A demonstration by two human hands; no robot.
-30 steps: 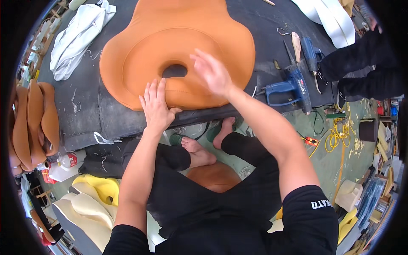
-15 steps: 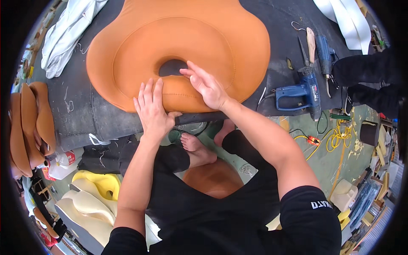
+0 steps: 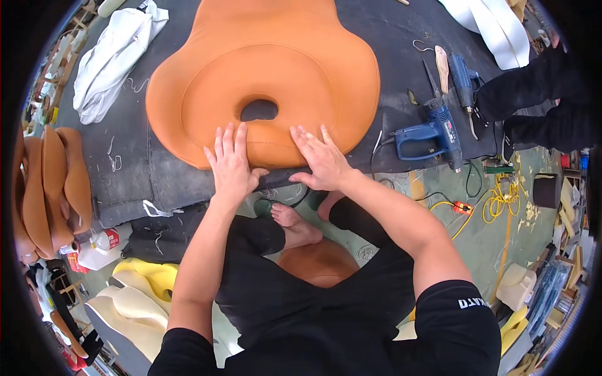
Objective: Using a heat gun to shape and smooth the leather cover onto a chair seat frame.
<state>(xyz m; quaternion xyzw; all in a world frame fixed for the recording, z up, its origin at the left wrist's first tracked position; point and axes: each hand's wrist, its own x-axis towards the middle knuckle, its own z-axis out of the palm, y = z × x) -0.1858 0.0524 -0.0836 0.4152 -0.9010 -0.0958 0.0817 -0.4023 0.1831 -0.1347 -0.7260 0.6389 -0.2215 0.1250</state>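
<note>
A tan-orange seat cushion (image 3: pixel 207 81) with curved stitching and an oval hole lies on the dark-covered table. My left hand (image 3: pixel 232 160) rests on its near edge, left of centre, fingers stretched over the padded rim and thumb pointing right. To the right, my right hand (image 3: pixel 320 160) lies on the same edge with fingers spread and thumb toward the left. A stitched seam runs along the rim between the hands. Neither hand has its fingers wrapped round anything. The underside of the cushion is hidden.
On the table's right lie a blue heat gun (image 3: pixel 433 135), a second blue tool (image 3: pixel 463 81) and a wooden-handled pointed tool (image 3: pixel 441 69). White fabric (image 3: pixel 116 62) is at the far left. Orange cushions (image 3: pixel 47 188) stack at left. Another person's dark-clothed limbs (image 3: pixel 527 94) show at right.
My right hand has come down from beside the hole onto the cushion's near rim, its fingers now spread. My left hand stays on the rim. The view has shifted slightly.
</note>
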